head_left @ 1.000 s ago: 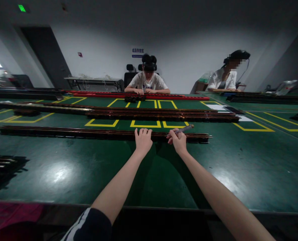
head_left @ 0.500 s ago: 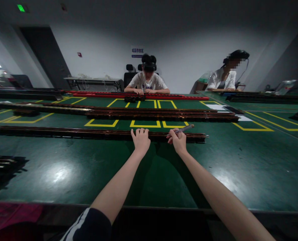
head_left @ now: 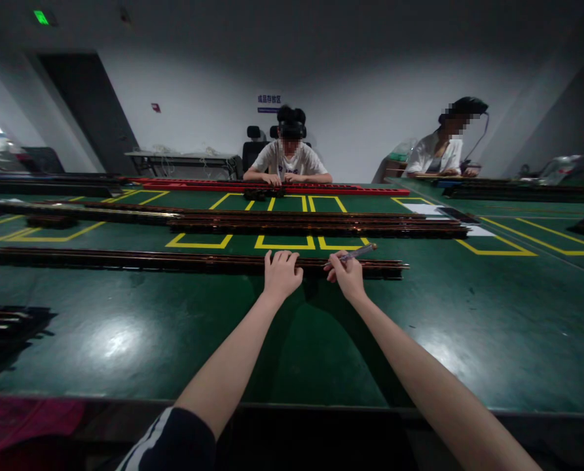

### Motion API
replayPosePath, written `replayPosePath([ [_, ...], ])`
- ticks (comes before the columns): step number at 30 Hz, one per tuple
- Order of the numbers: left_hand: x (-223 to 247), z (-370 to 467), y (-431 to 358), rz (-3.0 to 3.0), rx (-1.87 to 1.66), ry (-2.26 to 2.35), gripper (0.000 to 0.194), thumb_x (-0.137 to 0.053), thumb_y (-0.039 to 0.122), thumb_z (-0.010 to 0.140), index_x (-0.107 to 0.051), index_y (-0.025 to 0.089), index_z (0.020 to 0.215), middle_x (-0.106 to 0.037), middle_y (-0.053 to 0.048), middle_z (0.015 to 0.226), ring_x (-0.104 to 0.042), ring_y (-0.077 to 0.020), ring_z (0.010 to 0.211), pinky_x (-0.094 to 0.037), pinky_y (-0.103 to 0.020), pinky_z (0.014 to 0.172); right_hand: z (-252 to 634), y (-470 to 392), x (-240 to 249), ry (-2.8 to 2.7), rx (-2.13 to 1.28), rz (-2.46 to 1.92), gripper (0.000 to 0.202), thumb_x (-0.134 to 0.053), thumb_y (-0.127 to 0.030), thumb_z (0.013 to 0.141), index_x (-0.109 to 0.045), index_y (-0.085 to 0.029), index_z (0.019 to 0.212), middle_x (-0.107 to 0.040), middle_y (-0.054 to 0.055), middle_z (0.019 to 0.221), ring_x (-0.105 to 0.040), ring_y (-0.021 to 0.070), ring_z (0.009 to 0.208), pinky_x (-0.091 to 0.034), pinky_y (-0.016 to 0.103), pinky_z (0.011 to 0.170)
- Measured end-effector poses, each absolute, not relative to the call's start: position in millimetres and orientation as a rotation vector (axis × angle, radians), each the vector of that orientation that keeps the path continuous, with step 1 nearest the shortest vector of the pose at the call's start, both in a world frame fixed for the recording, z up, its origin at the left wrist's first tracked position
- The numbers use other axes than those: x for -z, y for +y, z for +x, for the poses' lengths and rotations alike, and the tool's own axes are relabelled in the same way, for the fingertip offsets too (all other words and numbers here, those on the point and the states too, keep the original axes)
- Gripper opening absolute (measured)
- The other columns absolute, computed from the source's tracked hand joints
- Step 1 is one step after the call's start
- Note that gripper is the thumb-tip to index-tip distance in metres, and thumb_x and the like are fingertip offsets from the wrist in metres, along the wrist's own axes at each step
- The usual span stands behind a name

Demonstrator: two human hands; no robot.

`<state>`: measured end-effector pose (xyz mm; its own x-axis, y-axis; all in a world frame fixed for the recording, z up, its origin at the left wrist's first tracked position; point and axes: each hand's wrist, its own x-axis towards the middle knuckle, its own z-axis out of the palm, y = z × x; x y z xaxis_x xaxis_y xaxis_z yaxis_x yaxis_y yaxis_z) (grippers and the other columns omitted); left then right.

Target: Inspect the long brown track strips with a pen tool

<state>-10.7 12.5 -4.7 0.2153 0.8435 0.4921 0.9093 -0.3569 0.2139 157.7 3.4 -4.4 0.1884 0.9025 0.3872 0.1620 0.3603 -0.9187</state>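
A long dark strip [head_left: 125, 260] with thin metallic rods along it lies across the table in front of me. My left hand [head_left: 282, 278] rests on its near side and top, fingers spread over it, palm down. To the right, my right hand [head_left: 347, 275] is closed around a pen [head_left: 358, 254] with a clear barrel and a brownish end. The pen slants up to the right, its lower end close to the strip; whether the tip touches is too small to tell. The strip's right end [head_left: 395, 269] extends past my right hand.
Beyond lies a bundle of similar dark strips [head_left: 321, 224]; more strips [head_left: 12, 327] sit at the near left. Yellow tape outlines [head_left: 285, 247] mark the green table [head_left: 292, 366]. A person [head_left: 292, 160] works at a red strip [head_left: 361, 190] opposite; another person [head_left: 437, 157] sits at right.
My left hand has slid slightly to the right along the strip, nearer my right hand. The right hand and pen have shifted only a little to the left.
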Motion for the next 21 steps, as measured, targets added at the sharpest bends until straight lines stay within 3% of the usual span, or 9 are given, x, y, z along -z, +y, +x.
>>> replayPosePath([
  [10,6.3,-11.4,14.6,-2.377,0.795,-1.682,0.041,-0.045,0.037,0.087,-0.061,0.019,0.12,-0.064,-0.01,0.121,-0.054,-0.0271,0.118,-0.026,-0.053,0.112,156.7,2.8,4.3,-1.279,-0.705,-1.095,0.044,-0.06,-0.062,0.074,-0.054,-0.019,0.073,-0.064,0.001,0.058,-0.056,0.0109,0.039,-0.043,0.021,0.037],
  [21,8.7,-11.0,15.6,-2.36,0.772,-1.7,0.037,-0.042,0.034,0.09,-0.062,0.02,0.118,-0.065,-0.01,0.119,-0.055,-0.0267,0.116,-0.027,-0.053,0.111,157.3,3.0,5.1,-1.265,-0.723,-1.075,0.04,-0.06,-0.057,0.077,-0.054,-0.018,0.075,-0.064,0.001,0.06,-0.055,0.0096,0.039,-0.043,0.019,0.037],
])
